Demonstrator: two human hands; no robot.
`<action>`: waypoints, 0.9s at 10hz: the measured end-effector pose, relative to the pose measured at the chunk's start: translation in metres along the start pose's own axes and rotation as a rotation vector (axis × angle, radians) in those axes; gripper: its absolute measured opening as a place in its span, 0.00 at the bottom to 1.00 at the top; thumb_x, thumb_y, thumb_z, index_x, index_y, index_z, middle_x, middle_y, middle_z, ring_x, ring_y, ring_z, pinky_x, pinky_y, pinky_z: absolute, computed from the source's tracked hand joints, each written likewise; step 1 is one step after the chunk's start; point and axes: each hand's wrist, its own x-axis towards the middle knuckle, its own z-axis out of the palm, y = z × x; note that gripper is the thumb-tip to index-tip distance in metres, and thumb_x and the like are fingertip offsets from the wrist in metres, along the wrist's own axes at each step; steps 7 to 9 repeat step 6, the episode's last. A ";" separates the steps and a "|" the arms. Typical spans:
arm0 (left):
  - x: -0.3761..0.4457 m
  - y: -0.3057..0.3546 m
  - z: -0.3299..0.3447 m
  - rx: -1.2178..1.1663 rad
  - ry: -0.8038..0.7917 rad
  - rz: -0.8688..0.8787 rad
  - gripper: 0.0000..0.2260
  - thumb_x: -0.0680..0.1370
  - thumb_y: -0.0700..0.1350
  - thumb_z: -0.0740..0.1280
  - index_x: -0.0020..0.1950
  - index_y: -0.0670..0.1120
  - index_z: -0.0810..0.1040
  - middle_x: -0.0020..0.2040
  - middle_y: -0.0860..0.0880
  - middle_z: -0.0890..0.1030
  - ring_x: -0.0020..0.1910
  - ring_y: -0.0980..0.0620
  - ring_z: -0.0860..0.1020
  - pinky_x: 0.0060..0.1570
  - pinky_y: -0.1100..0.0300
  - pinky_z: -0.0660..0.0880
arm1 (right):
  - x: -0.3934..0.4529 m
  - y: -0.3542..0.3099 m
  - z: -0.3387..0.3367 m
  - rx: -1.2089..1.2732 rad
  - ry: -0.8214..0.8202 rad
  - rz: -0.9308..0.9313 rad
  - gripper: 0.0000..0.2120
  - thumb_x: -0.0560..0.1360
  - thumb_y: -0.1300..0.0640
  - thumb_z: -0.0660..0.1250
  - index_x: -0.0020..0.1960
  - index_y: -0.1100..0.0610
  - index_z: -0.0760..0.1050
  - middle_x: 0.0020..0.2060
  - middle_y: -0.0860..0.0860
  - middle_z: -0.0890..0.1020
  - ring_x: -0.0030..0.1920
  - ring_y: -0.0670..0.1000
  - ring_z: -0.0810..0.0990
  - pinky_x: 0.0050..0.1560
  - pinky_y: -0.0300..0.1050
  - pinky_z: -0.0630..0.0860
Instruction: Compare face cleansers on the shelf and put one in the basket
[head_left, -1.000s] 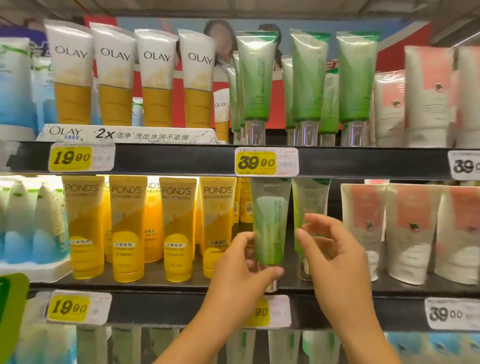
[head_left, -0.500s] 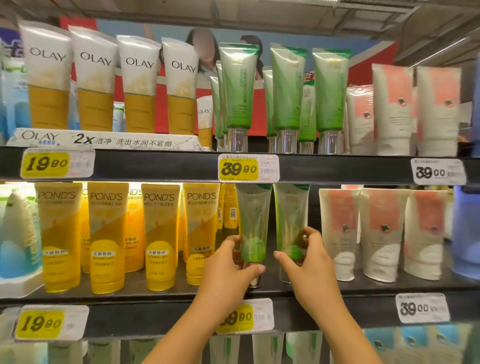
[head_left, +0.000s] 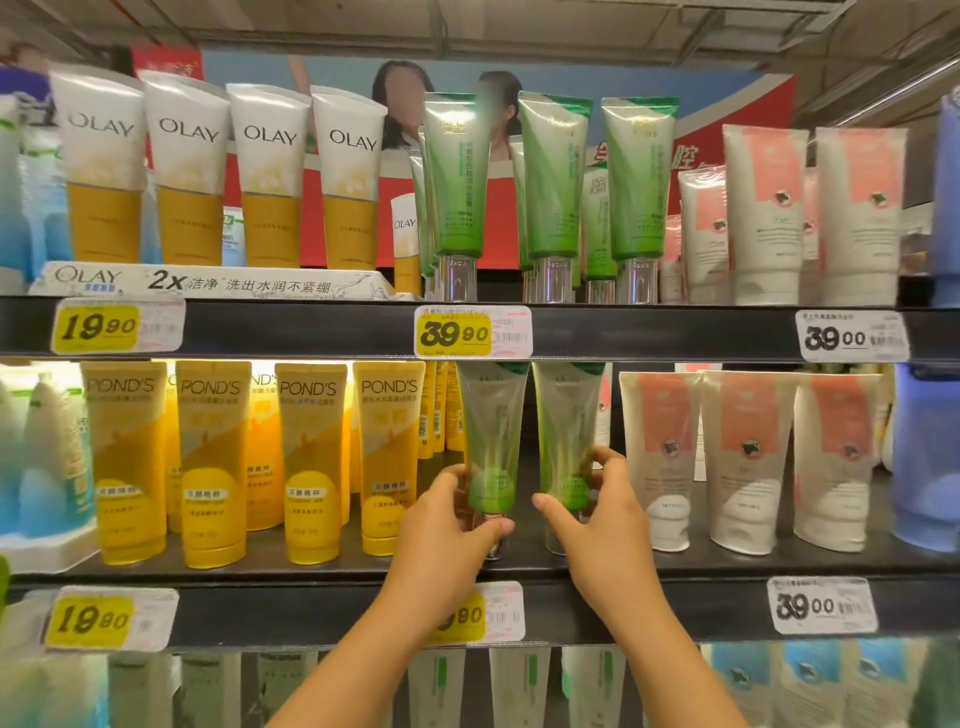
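Store shelf (head_left: 675, 569), black, price-tagged. Left hand (head_left: 447, 525) grips the left green tube (head_left: 491, 441); right hand (head_left: 597, 512) grips the right green tube (head_left: 563, 436); both stand upright on the shelf. Pond's tubes (head_left: 301, 457) left of hands; pink-white tubes (head_left: 743, 457) right; ceiling overhead.

Reads OLAY on four white-and-gold tubes (head_left: 187, 171) up top, "2x" on their tray (head_left: 208, 280); POND'S on yellow tubes (head_left: 306, 457) below. Price tags: 19.90 (head_left: 117, 326), 39.90 (head_left: 472, 332), 39.00 (head_left: 852, 338).
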 end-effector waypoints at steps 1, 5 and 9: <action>-0.001 0.002 0.000 -0.014 0.004 -0.033 0.23 0.72 0.45 0.73 0.64 0.52 0.69 0.48 0.60 0.77 0.46 0.64 0.76 0.37 0.72 0.73 | 0.000 0.000 0.000 0.000 -0.040 0.022 0.28 0.72 0.53 0.71 0.67 0.52 0.62 0.60 0.51 0.73 0.59 0.50 0.74 0.59 0.48 0.74; -0.029 0.014 -0.011 -0.060 0.159 -0.025 0.14 0.74 0.44 0.70 0.56 0.56 0.72 0.48 0.56 0.77 0.45 0.63 0.77 0.34 0.74 0.72 | -0.009 -0.002 -0.040 0.085 -0.033 -0.059 0.12 0.77 0.54 0.64 0.60 0.48 0.70 0.50 0.44 0.77 0.47 0.39 0.75 0.41 0.27 0.69; -0.041 0.020 -0.024 -0.073 0.144 0.037 0.09 0.74 0.43 0.69 0.50 0.56 0.76 0.45 0.55 0.80 0.45 0.61 0.79 0.42 0.68 0.75 | -0.014 -0.007 -0.057 0.085 -0.019 -0.070 0.05 0.77 0.55 0.64 0.52 0.47 0.74 0.44 0.41 0.78 0.48 0.45 0.77 0.47 0.37 0.72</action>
